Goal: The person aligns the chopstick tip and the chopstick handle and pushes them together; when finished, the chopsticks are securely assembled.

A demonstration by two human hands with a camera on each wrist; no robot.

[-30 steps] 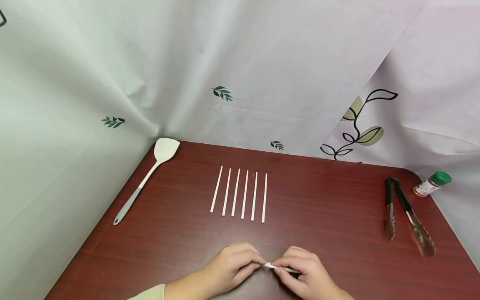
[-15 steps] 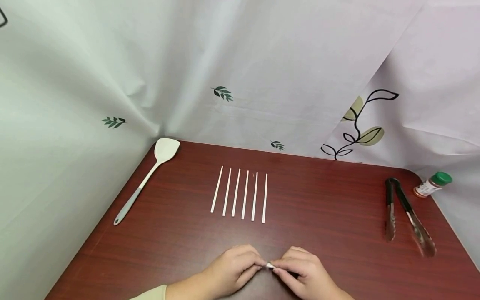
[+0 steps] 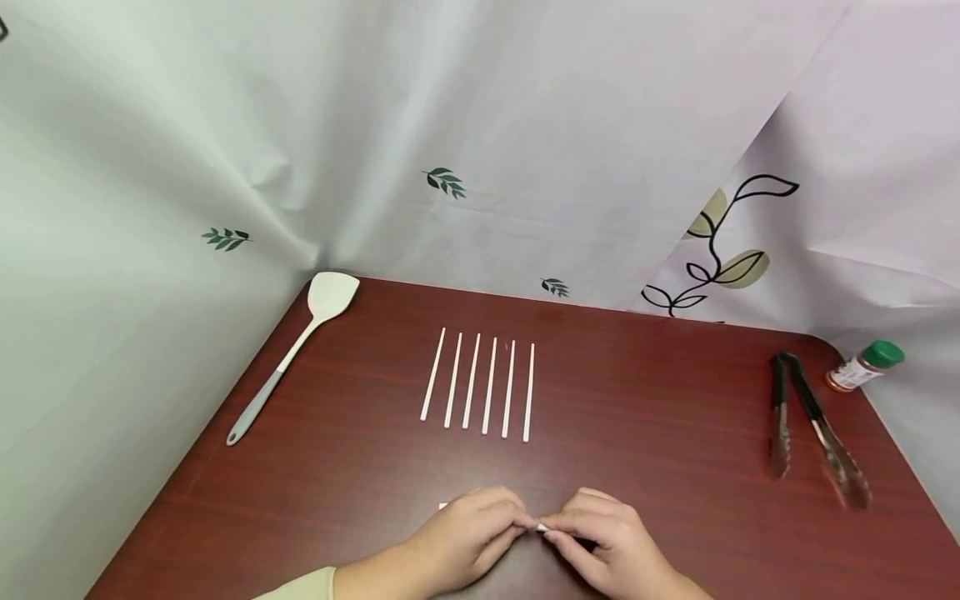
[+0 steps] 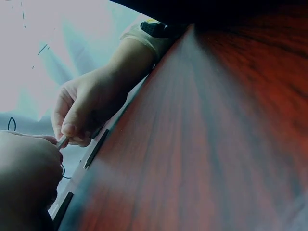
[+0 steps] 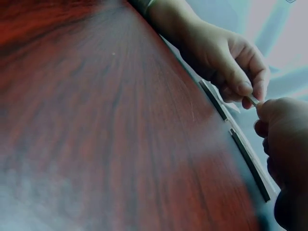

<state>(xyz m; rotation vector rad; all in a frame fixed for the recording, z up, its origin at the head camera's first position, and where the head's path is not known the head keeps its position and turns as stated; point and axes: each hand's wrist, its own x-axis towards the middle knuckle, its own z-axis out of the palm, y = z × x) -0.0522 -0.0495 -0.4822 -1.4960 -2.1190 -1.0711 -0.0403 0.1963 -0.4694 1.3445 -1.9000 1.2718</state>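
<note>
Near the front of the table my left hand (image 3: 476,533) and right hand (image 3: 603,533) meet fingertip to fingertip. Between them both pinch a thin white stick (image 3: 542,527), of which only a short bit shows; the fingers hide the rest. A small white end (image 3: 442,505) peeks out behind the left hand, and I cannot tell whether it belongs to the same stick. In the right wrist view, the bit of stick (image 5: 253,100) bridges the two hands' fingertips. Farther back, several white sticks (image 3: 489,387) lie side by side in a row.
At the left edge of the brown table (image 3: 637,400) lies a spatula (image 3: 300,346) with a grey handle. Black-handled metal tongs (image 3: 813,425) lie spread on the right, beside a green-capped seasoning bottle (image 3: 866,367). White patterned cloth (image 3: 480,125) hangs behind the table.
The length of stick that stuck out past the right hand no longer shows, and a white end now appears behind the left hand. The hands have barely moved; the stick row is unchanged.
</note>
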